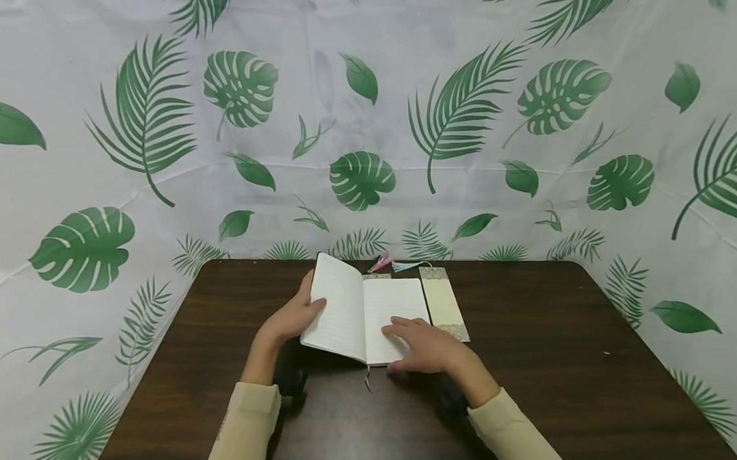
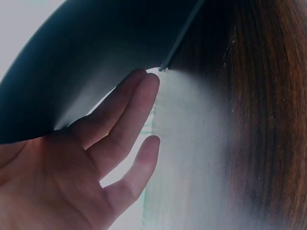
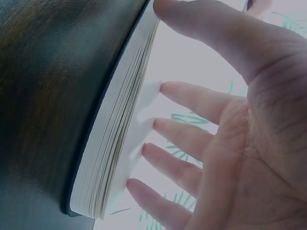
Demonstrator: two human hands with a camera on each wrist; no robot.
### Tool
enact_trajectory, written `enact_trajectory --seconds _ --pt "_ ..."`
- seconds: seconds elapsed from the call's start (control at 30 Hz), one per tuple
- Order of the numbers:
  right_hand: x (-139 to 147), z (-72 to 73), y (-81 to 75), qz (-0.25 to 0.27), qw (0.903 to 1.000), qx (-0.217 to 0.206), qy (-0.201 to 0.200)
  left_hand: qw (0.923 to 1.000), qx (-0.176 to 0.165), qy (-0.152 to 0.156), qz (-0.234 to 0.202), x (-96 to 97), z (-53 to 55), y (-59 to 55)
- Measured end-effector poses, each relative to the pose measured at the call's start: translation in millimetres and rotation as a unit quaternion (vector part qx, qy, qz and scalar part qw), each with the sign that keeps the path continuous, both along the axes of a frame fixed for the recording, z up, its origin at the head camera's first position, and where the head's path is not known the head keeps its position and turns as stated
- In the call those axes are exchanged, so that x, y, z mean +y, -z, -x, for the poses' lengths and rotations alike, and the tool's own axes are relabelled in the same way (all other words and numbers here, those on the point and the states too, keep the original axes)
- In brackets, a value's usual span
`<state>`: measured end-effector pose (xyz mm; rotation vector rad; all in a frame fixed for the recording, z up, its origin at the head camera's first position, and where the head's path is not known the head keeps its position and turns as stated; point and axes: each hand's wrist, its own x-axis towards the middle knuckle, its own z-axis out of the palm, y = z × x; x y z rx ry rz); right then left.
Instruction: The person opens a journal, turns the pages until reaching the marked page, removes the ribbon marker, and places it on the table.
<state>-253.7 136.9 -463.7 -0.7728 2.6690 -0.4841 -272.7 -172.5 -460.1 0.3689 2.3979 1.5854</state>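
Observation:
An open notebook (image 1: 396, 300) with lined white pages lies near the far side of the table, its left half tilted up. My left hand (image 1: 292, 316) grips that raised half at its outer edge, thumb on the page. In the left wrist view its fingers lie behind the dark cover (image 2: 96, 48). My right hand (image 1: 428, 346) rests on the lower right page with fingers extended. The right wrist view shows those fingertips at the page surface, beside the thick page edges (image 3: 115, 129). A thin ribbon (image 1: 367, 379) hangs from the bottom of the spine.
A cream bookmark (image 1: 442, 298) with patterned ends and a pale blue tassel (image 1: 406, 266) lies right of the notebook. A pink tassel (image 1: 380, 261) shows behind it, by a partly hidden patterned card (image 1: 377, 276). The dark wooden table (image 1: 553, 375) meets leaf-print cloth (image 1: 385, 128) at the back.

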Motion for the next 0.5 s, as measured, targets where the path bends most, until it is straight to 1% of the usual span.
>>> enact_trajectory --seconds 0.13,0.3,0.5 --pt "0.1 1.2 -0.1 0.017 0.9998 0.000 -0.010 1.0000 0.005 0.002 0.004 0.2 1.5 1.0" --pt "0.2 1.8 0.0 0.018 0.9997 0.005 -0.019 0.9999 0.009 0.006 0.001 0.4 2.4 1.2" --pt "-1.0 2.2 1.1 0.018 0.9997 0.004 -0.018 0.9999 0.010 0.010 -0.001 -0.1 2.8 1.4"
